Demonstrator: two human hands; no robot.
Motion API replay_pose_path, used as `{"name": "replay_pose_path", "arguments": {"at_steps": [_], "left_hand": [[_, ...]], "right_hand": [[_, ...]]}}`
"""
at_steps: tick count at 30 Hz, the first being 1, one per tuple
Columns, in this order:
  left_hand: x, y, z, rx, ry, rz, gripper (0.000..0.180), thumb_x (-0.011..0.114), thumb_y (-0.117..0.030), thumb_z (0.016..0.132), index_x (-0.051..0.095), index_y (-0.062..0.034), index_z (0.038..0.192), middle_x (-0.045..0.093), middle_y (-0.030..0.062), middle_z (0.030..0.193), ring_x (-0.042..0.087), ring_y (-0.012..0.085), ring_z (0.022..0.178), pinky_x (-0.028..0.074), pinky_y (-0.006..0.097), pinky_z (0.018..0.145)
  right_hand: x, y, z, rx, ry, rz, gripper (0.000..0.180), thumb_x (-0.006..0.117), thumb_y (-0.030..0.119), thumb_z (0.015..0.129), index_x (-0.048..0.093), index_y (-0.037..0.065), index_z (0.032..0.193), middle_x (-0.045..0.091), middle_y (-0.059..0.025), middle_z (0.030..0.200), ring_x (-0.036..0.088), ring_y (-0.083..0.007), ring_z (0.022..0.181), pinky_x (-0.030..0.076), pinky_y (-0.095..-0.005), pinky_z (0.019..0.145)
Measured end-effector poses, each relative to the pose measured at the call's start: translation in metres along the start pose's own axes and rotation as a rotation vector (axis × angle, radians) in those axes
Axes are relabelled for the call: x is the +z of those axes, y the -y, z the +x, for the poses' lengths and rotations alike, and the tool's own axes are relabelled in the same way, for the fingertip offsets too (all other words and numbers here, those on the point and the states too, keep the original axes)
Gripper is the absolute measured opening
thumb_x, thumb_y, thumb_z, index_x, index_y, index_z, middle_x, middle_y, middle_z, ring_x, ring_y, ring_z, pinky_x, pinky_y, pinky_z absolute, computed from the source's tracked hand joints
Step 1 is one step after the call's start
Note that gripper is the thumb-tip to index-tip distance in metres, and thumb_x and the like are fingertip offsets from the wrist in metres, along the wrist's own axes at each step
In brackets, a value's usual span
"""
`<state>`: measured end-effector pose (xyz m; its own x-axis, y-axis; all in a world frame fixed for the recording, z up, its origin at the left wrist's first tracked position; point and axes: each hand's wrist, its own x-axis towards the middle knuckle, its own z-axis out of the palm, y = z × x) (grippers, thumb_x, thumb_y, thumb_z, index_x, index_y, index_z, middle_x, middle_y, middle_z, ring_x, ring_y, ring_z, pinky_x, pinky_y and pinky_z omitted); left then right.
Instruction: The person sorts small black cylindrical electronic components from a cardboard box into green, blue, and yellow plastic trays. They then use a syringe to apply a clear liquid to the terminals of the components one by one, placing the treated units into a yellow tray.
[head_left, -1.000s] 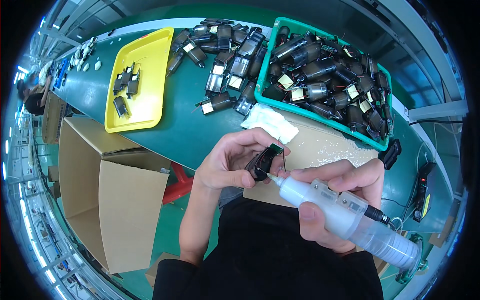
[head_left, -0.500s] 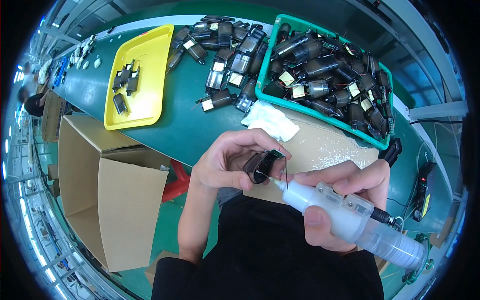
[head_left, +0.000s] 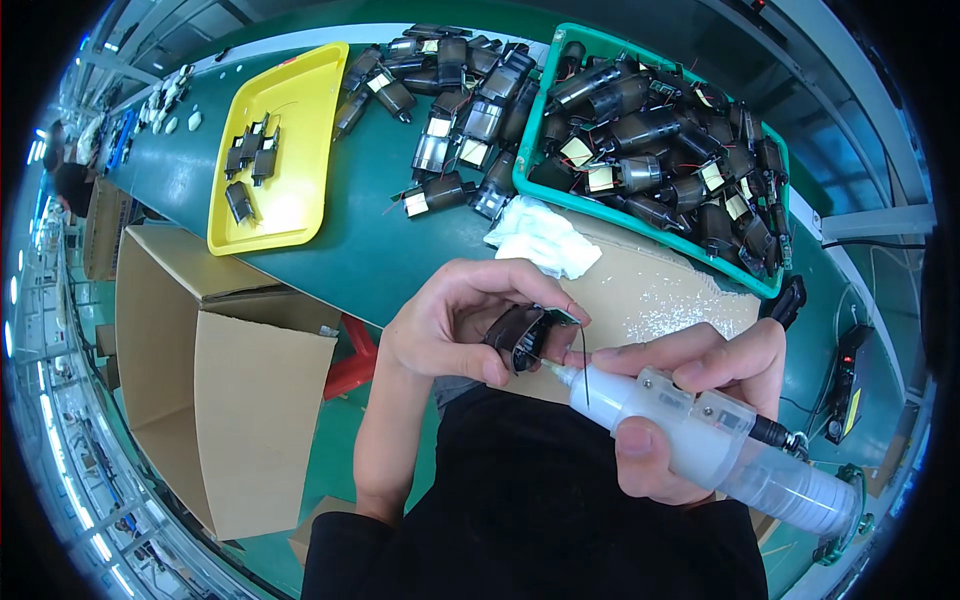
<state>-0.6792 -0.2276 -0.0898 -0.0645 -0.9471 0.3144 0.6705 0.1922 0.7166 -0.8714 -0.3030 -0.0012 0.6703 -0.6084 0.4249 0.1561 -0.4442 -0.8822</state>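
My left hand (head_left: 445, 322) is closed around a dark translucent plastic housing (head_left: 518, 333), its open end turned toward the right. A small green circuit board (head_left: 558, 316) sticks out at the top of the housing, and a thin dark wire (head_left: 587, 365) hangs from it. White material shows inside the opening. In my right hand (head_left: 690, 405) is a large dispensing syringe (head_left: 690, 432) filled with white paste, fingers and thumb wrapped around its clear clamp. Its narrow nozzle (head_left: 552, 367) points at the housing's opening; whether the tip touches the inside is too small to tell.
A green basket (head_left: 650, 225) heaped with similar dark housings stands at the back right, with more piled left of it. The yellow tray (head_left: 290, 215) bears several small dark parts. A white cloth (head_left: 545, 240) lies on cardboard (head_left: 620, 290). An open carton (head_left: 265, 420) stands at left.
The housing has turned slightly, and more white material shows in its opening. The syringe and my right hand have shifted slightly to the right. Both hands keep their hold.
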Motion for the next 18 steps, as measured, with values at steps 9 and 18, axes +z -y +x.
{"name": "replay_pose_path", "arguments": {"at_steps": [9, 18], "left_hand": [[0.015, -0.002, 0.002, -0.025, -0.155, 0.003, 0.058, 0.088, -0.026, 0.069, 0.060, 0.0084, 0.107, 0.064, 0.0163, 0.084, 0.061, 0.0210, 0.073, 0.048, 0.032, 0.065], [0.008, -0.002, 0.002, -0.004, -0.058, -0.005, 0.058, 0.086, -0.022, 0.072, 0.058, 0.0094, 0.112, 0.064, 0.0181, 0.094, 0.063, 0.0240, 0.083, 0.050, 0.034, 0.073]], "right_hand": [[-0.002, -0.001, -0.001, 0.012, 0.014, 0.038, 0.050, 0.073, 0.019, 0.082, 0.030, -0.001, 0.097, 0.067, -0.0199, 0.085, 0.063, -0.0133, 0.065, 0.050, -0.0185, 0.061], [-0.009, -0.001, -0.005, 0.075, 0.057, 0.191, 0.056, 0.083, 0.002, 0.072, 0.036, 0.002, 0.103, 0.067, -0.0241, 0.099, 0.071, -0.0243, 0.086, 0.058, -0.0314, 0.076]]}}
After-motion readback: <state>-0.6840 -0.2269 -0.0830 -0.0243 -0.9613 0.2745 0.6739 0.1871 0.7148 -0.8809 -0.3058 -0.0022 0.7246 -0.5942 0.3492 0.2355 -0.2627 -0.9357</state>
